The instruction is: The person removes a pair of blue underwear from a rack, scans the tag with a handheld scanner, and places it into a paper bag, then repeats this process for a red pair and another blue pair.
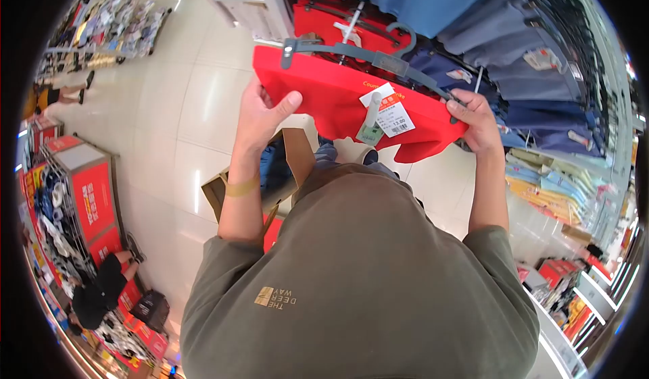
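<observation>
Pale, glossy tiles make up the floor [155,196], with light streaks reflected in them. Racked clothes [439,1] spread from twelve to three o'clock, soft folds of blue, grey and navy fabric hung close together. At eight o'clock from the red garment stands a box [298,155] of brown cardboard, flaps raised, dark blue cloth inside.

The red garment [324,95] is held above the floor between the two hands, just before the racked clothes. Its long axis runs from between nine and ten o'clock to between three and four, the left end higher; the top edge faces roughly twelve to one, the loose lower edge six. The fabric looks smooth and matt, drooping in gentle waves.

Along the top edge lies the hanger [365,55], a slim dark grey bar, apparently plastic, its curved hook toward one o'clock. The left hand [260,112] grips the garment's nine o'clock edge, thumb in front. The right hand [478,119] pinches the other end, thumb at the hanger's clip [453,112].

A flat white paper tag [395,117], printed 13.00 with a barcode, hangs askew over yellow lettering [370,84], partly hiding it.
</observation>
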Tool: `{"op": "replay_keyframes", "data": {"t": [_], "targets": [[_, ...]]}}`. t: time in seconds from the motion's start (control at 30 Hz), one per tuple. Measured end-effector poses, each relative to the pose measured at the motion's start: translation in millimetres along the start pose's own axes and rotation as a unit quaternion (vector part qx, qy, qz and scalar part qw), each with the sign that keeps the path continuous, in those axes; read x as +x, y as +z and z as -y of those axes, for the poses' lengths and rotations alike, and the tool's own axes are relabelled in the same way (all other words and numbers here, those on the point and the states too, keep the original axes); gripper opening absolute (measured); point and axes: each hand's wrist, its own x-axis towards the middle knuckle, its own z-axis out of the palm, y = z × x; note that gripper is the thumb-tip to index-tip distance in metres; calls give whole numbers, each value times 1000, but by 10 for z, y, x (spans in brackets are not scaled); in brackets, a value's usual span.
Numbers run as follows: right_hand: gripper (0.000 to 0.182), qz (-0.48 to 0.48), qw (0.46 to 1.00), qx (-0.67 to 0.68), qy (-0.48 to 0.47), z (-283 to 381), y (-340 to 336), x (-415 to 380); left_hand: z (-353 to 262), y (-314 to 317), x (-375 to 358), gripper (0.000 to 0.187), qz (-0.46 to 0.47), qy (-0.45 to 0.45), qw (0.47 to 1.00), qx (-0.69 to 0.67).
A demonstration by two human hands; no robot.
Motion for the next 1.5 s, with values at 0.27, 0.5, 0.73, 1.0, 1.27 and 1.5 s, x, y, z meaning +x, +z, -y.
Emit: {"op": "replay_keyframes", "data": {"t": [0.27, 0.5, 0.73, 1.0, 1.27, 1.5], "targets": [[17, -10, 998, 21, -62, 241, -168, -520, 48, 1272, -476, 32, 106, -171, 954, -223], [22, -307, 684, -481, -454, 263, -373, -1486, -73, 1949, -826, 27, 61, -149, 963, -218], [45, -207, 817, -420, -337, -152, 29, -2225, -74, 2511, -1157, 24, 71, -94, 980, -163], [28, -205, 887, -283, -303, -404, 134, -2461, -177, 2871, -1252, 19, 82, -64, 983, -151], [15, -48, 981, 2, -188, -291, 243, -2365, -364, 2741, -1247, 27, 137, -17, 987, -79], [19, -18, 982, 67, -174, -231, 458, -2157, -470, 2512, -1198, 29, 139, 8, 990, -15]]}}
